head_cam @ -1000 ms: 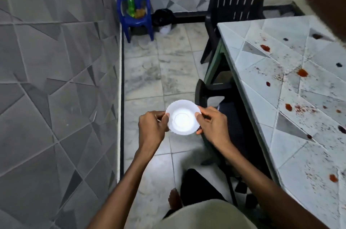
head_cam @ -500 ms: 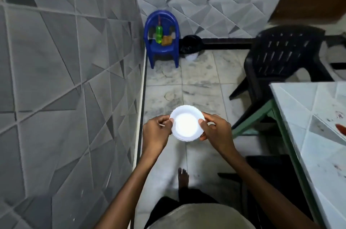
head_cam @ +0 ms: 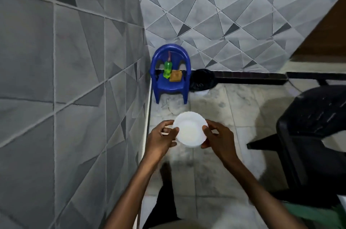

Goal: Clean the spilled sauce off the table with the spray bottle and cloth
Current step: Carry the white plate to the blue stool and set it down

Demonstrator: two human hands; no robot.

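The left hand (head_cam: 161, 135) and the right hand (head_cam: 219, 139) each pinch the rim of a round, smooth white plate (head_cam: 190, 131), in front of the blue plastic chair (head_cam: 168, 86). On this chair's seat the green spray bottle (head_cam: 167, 69) stands upright, with the square brown cloth (head_cam: 176, 76) just right of it.

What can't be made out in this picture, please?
Head view:
Out of frame: the table top and spilled sauce.
Too small and blurred: the spray bottle on the blue chair, fill level unreadable; the cloth beside it, texture unclear.
Washed out by glare: the plate, between left hand and right hand.
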